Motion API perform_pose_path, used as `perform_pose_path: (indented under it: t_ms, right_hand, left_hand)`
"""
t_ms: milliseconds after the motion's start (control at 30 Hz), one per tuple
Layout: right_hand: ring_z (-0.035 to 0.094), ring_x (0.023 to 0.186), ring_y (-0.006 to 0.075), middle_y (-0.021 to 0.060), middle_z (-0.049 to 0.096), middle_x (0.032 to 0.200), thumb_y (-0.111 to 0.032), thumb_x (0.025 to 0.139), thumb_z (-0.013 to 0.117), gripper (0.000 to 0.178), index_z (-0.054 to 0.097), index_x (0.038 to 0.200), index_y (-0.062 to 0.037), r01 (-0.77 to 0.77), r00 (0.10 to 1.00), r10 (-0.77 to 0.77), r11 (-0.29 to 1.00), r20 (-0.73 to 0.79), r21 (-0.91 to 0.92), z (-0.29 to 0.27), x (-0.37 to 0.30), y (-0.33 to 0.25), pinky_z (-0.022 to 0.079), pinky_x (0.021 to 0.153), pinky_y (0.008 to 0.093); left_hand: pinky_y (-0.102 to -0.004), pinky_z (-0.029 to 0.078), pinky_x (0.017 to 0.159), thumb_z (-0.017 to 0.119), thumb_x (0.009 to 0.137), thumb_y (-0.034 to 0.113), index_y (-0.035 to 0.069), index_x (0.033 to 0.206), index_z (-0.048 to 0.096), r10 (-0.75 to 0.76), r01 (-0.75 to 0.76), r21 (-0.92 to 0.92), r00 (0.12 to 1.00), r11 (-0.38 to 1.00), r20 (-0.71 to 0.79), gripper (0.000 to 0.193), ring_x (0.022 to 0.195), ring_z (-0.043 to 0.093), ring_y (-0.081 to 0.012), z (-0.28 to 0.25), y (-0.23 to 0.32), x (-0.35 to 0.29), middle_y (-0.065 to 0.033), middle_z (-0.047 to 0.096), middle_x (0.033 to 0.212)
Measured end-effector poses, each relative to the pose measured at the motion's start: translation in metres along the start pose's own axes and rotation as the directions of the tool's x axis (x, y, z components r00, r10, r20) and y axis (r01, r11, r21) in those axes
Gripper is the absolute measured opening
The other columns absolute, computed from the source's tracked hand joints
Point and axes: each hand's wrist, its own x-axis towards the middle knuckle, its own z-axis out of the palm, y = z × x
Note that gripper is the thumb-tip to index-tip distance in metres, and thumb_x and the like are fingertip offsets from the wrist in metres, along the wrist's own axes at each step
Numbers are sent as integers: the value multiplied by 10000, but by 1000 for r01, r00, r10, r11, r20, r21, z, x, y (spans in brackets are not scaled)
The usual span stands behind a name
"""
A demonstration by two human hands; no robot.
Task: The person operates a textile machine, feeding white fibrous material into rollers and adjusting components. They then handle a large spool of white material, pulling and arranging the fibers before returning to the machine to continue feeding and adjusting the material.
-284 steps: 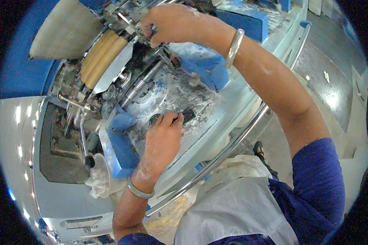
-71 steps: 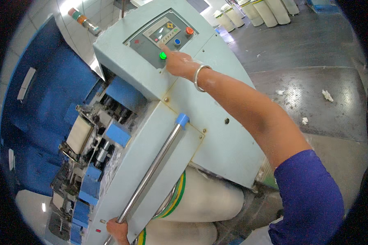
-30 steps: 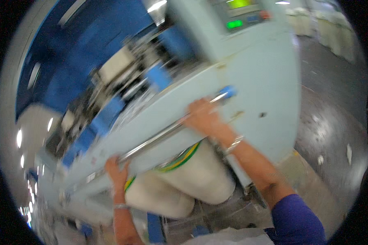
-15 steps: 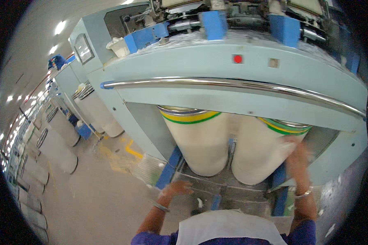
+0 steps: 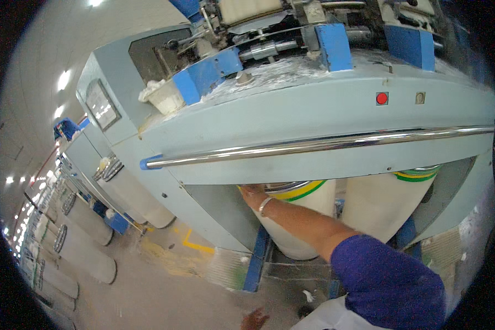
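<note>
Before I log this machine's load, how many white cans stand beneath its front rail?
2: the left can, with the right hand by its top left, and the right can beside it. Any farther back may be hidden.

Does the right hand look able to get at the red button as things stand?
Probably, after rising past the steel rail: the right hand is down at the left banded can, but nothing covers the red button.

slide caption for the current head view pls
Right hand at a white can below the shiny rail of a pale machine, left hand lower down.
</note>
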Motion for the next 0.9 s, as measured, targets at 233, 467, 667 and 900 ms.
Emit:
perform_pose_path:
  t_ms: [233,467,667,900]
  right_hand:
    - [653,731,308,193,637,759,-94,770,542,189,589,902,33,325,894,-386,908,-227,-266,-24,-57,57,528,605,407]
    - [659,672,281,128,644,737,-261,821,580,221,559,843,-42,492,804,-582,767,-125,-411,-65,-140,186,526,577,434]
    - [611,792,310,108,588,752,-393,786,653,362,567,824,-44,755,654,-736,651,-174,86,-91,-149,287,507,658,420]
    - [521,718,321,131,501,695,-335,830,594,302,509,732,-62,824,567,-803,556,-183,111,-66,-145,299,412,671,417]
  left_hand:
    - [-430,440,896,658,817,336,91,1201,564,198,-204,-18,967,979,-158,465,1075,554,-340,-6,120,10,-176,595,1148]
    - [-434,385,929,643,787,206,45,1069,576,629,-443,470,348,764,-695,332,1051,517,-343,-71,320,60,-145,578,1091]
    - [-424,393,834,659,700,537,60,877,559,821,-136,827,285,545,-494,518,940,525,-300,-100,334,49,-101,568,937]
    - [-392,434,683,634,615,707,31,766,625,566,-160,683,706,713,-426,693,702,588,-281,-76,305,-30,-110,611,756]
